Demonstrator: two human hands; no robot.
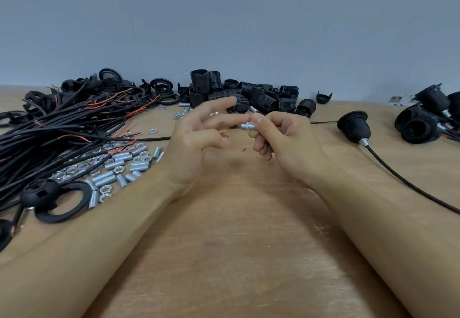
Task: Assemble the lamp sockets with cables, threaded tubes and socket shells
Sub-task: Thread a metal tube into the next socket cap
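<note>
A short silver threaded tube (246,126) with a nut on it is held above the middle of the wooden table (236,230). My right hand (281,140) pinches its right end between thumb and forefinger. My left hand (199,133) touches the nut end with its fingertips, the other fingers spread. Loose threaded tubes and nuts (117,168) lie to the left. A bundle of black and red cables (57,130) lies at far left. Black socket shells (249,93) are piled at the back.
An assembled socket with cable (354,125) lies to the right, more finished sockets (428,115) at far right. Black rings and caps (62,200) sit at the left front and back left. A blue-grey wall rises behind the table.
</note>
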